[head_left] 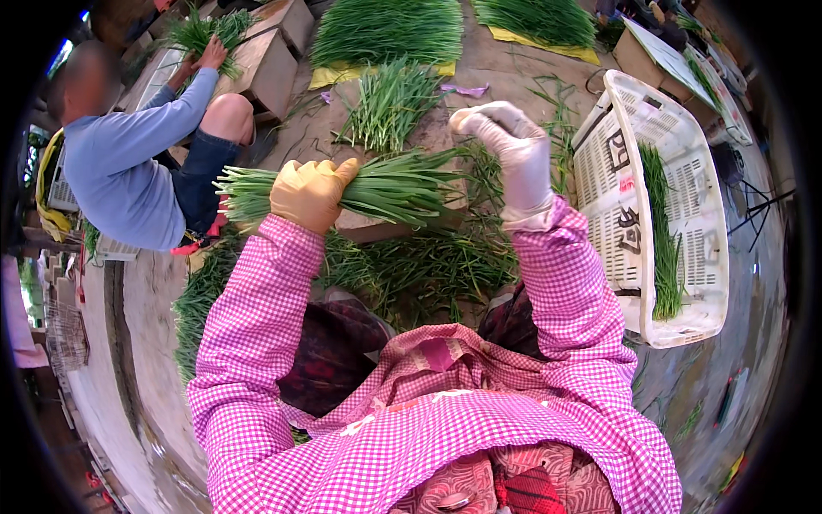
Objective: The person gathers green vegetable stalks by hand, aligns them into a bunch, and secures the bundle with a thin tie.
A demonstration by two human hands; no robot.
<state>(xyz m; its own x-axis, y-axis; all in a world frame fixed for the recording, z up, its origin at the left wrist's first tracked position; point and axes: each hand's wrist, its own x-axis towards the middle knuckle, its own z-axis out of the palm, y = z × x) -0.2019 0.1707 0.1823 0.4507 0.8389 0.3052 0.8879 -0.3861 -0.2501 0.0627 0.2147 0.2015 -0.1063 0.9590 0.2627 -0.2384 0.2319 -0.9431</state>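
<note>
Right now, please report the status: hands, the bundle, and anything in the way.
Left hand shut on bundle of green stalks, held level. Right hand raised, apart from bundle, grip unclear. White crate at right; loose stalks lie below hands.

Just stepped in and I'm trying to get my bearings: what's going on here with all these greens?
A person in a pink checked shirt is handling green chives. The left hand, in a yellow glove, has its grip closed around a bundle of chives held level over a small block. The right hand, in a white glove, is raised beside the bundle and holds none of it. A white plastic crate at the right holds some chives. Another person works chives nearby.
</note>
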